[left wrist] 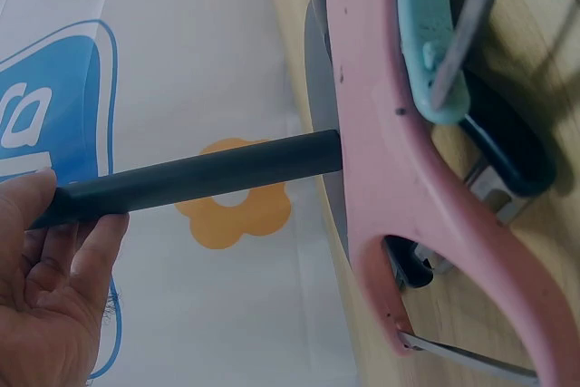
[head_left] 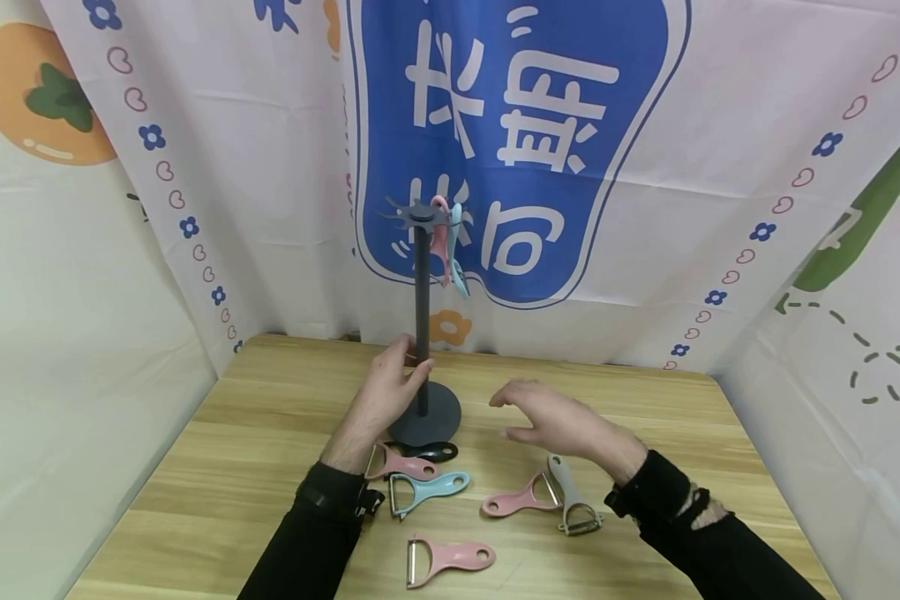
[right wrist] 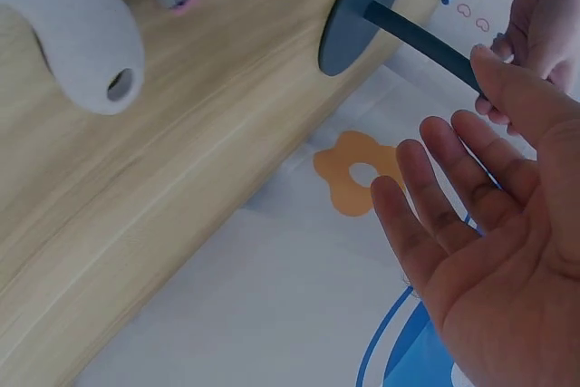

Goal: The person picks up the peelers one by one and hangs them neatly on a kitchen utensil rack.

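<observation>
A dark grey stand (head_left: 422, 312) with a round base and a hooked top stands upright on the table. My left hand (head_left: 392, 379) holds its pole between thumb and fingers, as the left wrist view (left wrist: 54, 269) also shows. My right hand (head_left: 562, 421) hovers right of the base, fingers spread and palm free in the right wrist view. From the top hooks hang a pink peeler (head_left: 439, 242) and a light blue peeler (head_left: 456, 250). Below my left hand lie another pink peeler (head_left: 412, 467), a black peeler (head_left: 437, 452) and another light blue peeler (head_left: 435, 487).
Near my right wrist a grey peeler (head_left: 566, 483) lies against a pink peeler (head_left: 513, 502). One more pink peeler (head_left: 457, 557) lies toward the front of the wooden table (head_left: 645, 400). A printed curtain (head_left: 285, 208) hangs behind the table.
</observation>
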A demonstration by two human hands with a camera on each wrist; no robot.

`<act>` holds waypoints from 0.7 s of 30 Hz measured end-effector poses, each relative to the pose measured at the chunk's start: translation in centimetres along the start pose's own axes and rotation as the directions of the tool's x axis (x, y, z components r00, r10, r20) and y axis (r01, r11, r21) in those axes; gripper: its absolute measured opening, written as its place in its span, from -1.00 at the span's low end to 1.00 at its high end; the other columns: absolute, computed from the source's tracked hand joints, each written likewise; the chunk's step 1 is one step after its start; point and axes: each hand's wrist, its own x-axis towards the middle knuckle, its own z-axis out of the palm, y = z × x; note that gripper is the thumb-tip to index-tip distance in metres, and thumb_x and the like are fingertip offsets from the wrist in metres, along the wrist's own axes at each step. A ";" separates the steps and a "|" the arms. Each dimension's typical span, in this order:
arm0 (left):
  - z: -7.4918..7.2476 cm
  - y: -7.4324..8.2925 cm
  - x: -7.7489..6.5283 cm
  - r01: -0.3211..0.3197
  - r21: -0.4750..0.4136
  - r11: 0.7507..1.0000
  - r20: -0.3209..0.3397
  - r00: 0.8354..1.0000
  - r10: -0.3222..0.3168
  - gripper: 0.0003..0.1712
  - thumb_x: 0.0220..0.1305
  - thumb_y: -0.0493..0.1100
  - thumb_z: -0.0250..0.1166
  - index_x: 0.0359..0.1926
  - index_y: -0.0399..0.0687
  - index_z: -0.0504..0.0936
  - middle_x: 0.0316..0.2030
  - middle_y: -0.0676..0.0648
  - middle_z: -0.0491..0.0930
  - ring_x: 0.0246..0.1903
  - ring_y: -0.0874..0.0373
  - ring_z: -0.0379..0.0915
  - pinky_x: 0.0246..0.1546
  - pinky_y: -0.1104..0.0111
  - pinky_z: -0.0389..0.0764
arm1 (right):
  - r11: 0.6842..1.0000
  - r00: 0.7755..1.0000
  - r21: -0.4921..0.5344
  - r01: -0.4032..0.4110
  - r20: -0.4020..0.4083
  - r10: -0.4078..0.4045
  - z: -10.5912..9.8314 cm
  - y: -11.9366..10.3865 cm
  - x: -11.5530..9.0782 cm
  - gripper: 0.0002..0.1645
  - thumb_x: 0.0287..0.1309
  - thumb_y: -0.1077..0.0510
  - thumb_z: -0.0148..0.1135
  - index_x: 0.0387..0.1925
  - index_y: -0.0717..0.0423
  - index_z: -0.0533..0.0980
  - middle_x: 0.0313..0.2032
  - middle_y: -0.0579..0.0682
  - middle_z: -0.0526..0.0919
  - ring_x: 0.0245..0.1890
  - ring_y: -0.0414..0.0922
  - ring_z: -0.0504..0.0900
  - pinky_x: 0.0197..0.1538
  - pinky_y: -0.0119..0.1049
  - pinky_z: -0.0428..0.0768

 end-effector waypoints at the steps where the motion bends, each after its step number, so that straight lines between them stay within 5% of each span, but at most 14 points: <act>1: 0.0 0.0 0.0 0.000 0.001 1.000 0.000 1.000 0.000 -0.72 0.50 -0.02 0.26 0.03 -0.06 0.48 -0.04 -0.09 0.60 0.01 0.05 0.62 -0.05 0.27 0.77 | 1.000 1.000 -0.003 0.005 0.004 -0.005 0.1 0.0 -0.1 -0.47 0.30 0.03 0.42 0.24 0.06 0.55 0.16 -0.04 0.63 0.24 -0.07 0.54 0.35 -0.12 0.52; 21: 0.0 0.1 0.0 0.003 0.009 1.000 0.002 1.000 -0.003 -0.73 0.50 -0.01 0.27 0.04 -0.04 0.49 -0.04 -0.07 0.61 0.00 0.06 0.62 -0.06 0.26 0.77 | 1.000 0.991 -0.018 0.018 0.132 -0.016 2.4 -0.3 -1.3 -0.53 0.24 0.11 0.44 0.17 -0.01 0.58 0.10 -0.12 0.63 0.13 -0.16 0.58 0.20 -0.24 0.63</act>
